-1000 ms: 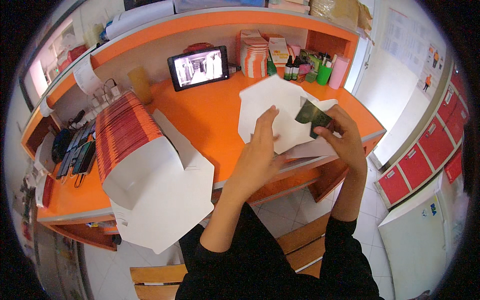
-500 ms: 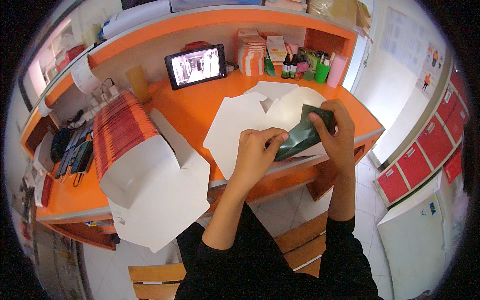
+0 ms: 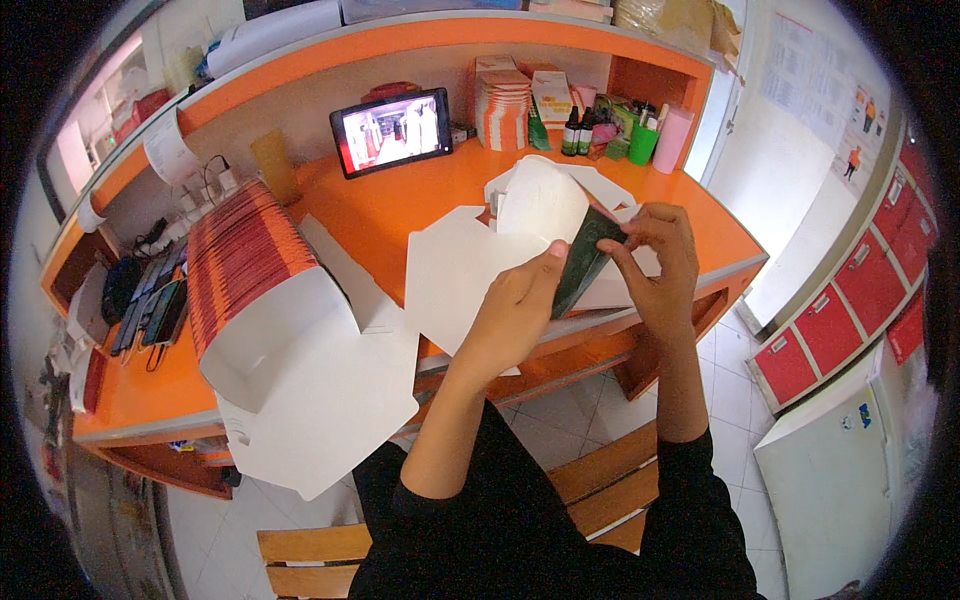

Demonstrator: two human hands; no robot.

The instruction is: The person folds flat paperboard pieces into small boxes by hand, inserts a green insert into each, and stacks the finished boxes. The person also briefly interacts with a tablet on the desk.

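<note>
A white die-cut cardboard box blank [image 3: 455, 270] lies at the desk's front edge, with one panel [image 3: 540, 200] bent upward in a curve. At its near right side a dark green glossy flap [image 3: 583, 268] stands tilted. My left hand [image 3: 515, 305] grips the flap's lower left, thumb extended along the edge. With thumb and fingers, my right hand [image 3: 655, 250] pinches the upper right corner of the flap. Whether the flap is joined to the white blank is hidden by my hands. To the left sits a stack of nested cardboard boxes [image 3: 245, 255], red-orange outside and white inside.
An orange desk [image 3: 360, 215] carries a tablet [image 3: 395, 133], a bundle of orange-and-white packets [image 3: 502, 108], dark bottles [image 3: 571, 132], a green cup [image 3: 643, 142] and a pink tumbler [image 3: 672, 140]. Power strips and devices [image 3: 155, 295] lie left. A wooden bench [image 3: 600, 490] is below; red lockers [image 3: 835, 310] stand right.
The white panel behind my hands has risen and curved upward. The green flap has turned more upright and looks narrower. My left thumb has slid up, and my right hand has shifted slightly left.
</note>
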